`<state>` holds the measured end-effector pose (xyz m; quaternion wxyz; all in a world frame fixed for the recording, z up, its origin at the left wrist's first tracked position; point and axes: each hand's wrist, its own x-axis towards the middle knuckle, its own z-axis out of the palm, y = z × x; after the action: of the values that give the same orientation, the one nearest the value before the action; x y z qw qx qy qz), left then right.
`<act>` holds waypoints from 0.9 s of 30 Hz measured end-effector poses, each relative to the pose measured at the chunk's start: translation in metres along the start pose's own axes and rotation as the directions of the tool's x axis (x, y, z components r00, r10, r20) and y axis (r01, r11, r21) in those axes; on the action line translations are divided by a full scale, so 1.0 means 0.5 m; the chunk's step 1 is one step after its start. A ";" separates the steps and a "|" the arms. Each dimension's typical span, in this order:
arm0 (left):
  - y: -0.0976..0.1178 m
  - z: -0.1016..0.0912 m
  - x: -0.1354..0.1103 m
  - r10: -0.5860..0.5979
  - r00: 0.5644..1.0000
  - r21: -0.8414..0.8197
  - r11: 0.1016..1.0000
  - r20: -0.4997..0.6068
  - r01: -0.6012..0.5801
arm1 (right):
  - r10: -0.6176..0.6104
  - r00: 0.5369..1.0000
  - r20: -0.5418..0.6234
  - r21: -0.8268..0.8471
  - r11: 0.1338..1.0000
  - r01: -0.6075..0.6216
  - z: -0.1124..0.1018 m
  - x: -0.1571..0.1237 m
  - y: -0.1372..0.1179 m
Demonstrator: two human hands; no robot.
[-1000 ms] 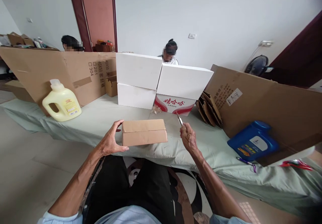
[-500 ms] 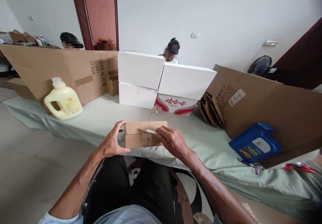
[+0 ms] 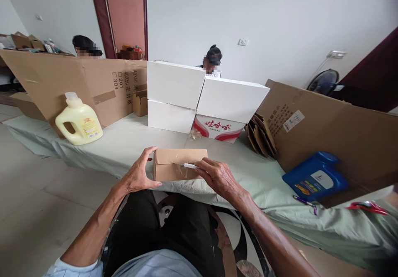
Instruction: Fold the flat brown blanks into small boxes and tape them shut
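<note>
A small brown cardboard box (image 3: 169,156) lies on the near edge of the cloth-covered table, its closed flaps and a seam with clear tape facing up. My left hand (image 3: 139,174) grips the left end, thumb at the near corner and fingers at the far one. In my right hand (image 3: 219,176) is a slim white utility knife (image 3: 189,166). Its thin tip points left and touches the seam near the tape. The knife's rear end is hidden in my fingers.
White cartons (image 3: 174,84) stand stacked across the table. A yellow detergent jug (image 3: 81,121) stands left, and a blue bottle (image 3: 315,177) leans against a large cardboard sheet (image 3: 342,140) right. Folded cardboard (image 3: 261,134) sits beside the cartons. Two people are partly visible behind.
My right hand has drawn the knife slightly right along the box's seam, and the tape there looks disturbed. My left hand keeps its hold on the box.
</note>
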<state>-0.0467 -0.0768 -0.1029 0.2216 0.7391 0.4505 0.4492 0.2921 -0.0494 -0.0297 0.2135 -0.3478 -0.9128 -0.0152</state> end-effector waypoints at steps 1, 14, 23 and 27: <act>0.000 0.000 0.000 0.000 1.000 -0.001 1.000 -0.002 0.000 | -0.008 1.000 0.000 -0.004 1.000 0.008 -0.001 -0.001 0.000; 0.001 -0.007 0.002 0.023 1.000 0.028 0.999 -0.008 -0.023 | -0.041 0.999 0.015 -0.192 0.980 0.043 -0.017 0.025 -0.007; -0.007 -0.023 0.017 0.077 0.997 0.100 0.992 0.025 -0.079 | -0.020 0.994 0.111 -0.325 0.944 0.055 -0.034 0.077 -0.028; -0.012 -0.025 0.016 0.046 0.999 0.124 0.991 0.016 -0.048 | 0.074 0.974 0.213 -0.397 0.918 0.017 -0.063 0.073 0.018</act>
<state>-0.0589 -0.0678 -0.0975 0.1672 0.7648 0.4587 0.4205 0.2855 -0.0251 0.0123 0.0349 -0.3966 -0.9037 -0.1573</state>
